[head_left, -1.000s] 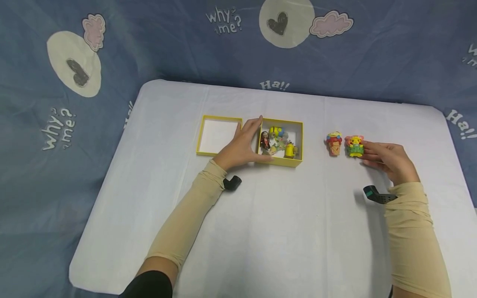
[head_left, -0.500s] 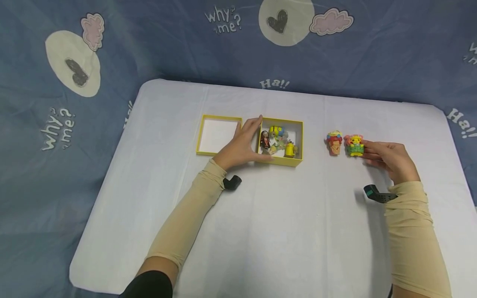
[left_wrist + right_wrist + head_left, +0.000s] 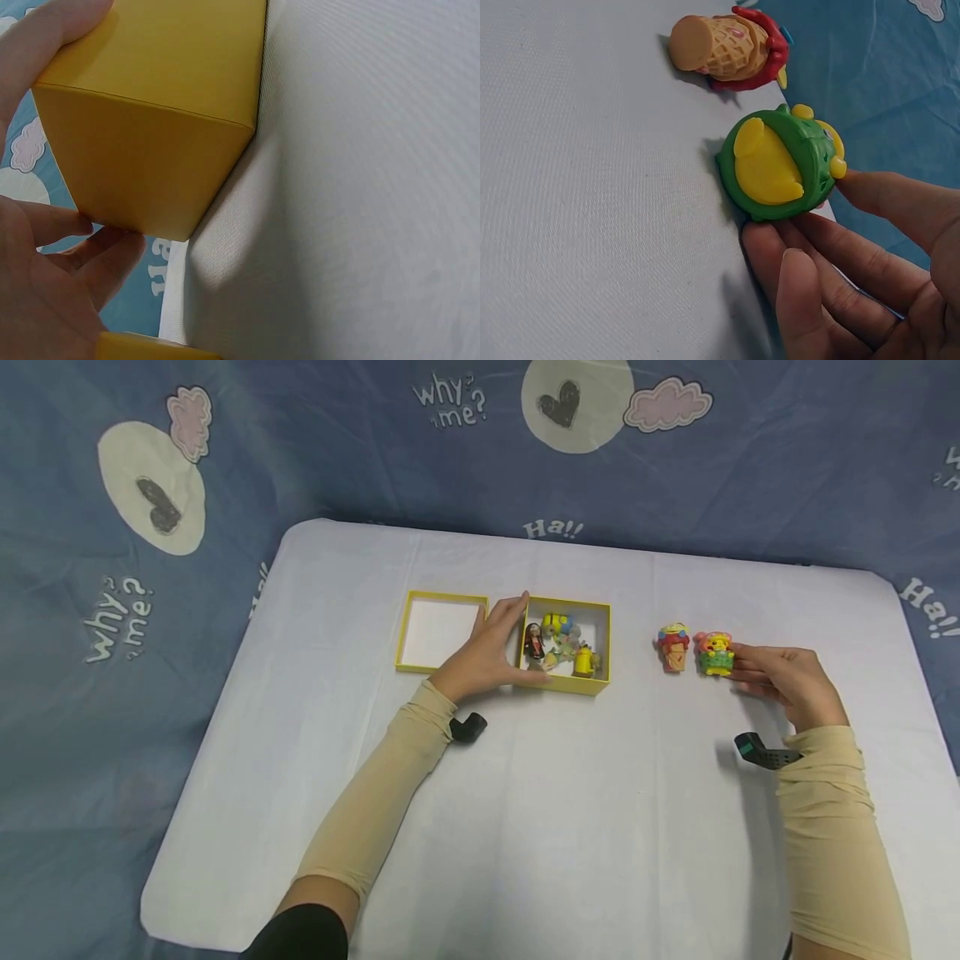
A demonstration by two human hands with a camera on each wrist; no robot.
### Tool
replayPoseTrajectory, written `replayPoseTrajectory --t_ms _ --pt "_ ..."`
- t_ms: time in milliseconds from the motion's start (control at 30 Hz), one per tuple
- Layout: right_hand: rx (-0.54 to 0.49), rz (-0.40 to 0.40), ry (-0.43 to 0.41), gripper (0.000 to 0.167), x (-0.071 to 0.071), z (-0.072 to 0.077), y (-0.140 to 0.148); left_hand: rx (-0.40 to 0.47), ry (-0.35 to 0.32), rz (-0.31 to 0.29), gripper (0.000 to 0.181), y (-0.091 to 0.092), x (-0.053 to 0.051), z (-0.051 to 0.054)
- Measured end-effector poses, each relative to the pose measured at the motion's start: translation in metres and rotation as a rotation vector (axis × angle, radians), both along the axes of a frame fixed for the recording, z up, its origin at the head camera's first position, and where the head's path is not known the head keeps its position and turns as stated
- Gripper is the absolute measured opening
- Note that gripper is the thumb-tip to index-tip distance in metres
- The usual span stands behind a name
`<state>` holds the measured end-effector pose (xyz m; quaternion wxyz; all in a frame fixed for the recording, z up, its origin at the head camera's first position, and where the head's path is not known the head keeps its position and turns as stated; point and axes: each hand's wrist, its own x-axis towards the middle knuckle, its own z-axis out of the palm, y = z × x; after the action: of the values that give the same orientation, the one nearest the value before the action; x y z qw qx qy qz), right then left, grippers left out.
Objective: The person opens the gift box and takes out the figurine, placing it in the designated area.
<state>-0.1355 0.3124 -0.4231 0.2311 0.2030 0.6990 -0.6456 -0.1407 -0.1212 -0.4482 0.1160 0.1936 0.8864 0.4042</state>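
A yellow box with several small toy figures inside stands left of centre on the table. My left hand grips it from its left side, thumb on the near wall and fingers at the far left corner; the left wrist view shows the box between them. My right hand holds a yellow-and-green toy figure with pink at its top by its right side. Its round green-and-yellow underside faces the right wrist camera. Just left of it lies an ice-cream-cone toy figure, apart from it.
A yellow box lid with a white inside lies left of the box, partly behind my left hand. White cloth covers the table. A blue printed curtain hangs behind and at the left.
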Motion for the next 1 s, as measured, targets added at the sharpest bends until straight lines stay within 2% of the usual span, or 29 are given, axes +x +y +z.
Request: replayPoseTrajectory --t_ms 333,600,1000 --pt "0.025 0.028 -0.008 0.016 -0.0027 -0.0013 0.0001 -0.012 -0.003 -0.005 0.130 0.0003 -0.0001 0.0000" --pt "-0.023 0.026 -0.016 0.016 0.0006 0.0001 0.0021 -0.018 0.008 -0.004 0.131 0.0002 -0.0008 -0.0009" --pt "0.111 0.091 -0.023 0.010 0.0009 0.0039 -0.0009 -0.008 0.006 -0.003 0.131 0.0002 -0.0005 -0.0006"
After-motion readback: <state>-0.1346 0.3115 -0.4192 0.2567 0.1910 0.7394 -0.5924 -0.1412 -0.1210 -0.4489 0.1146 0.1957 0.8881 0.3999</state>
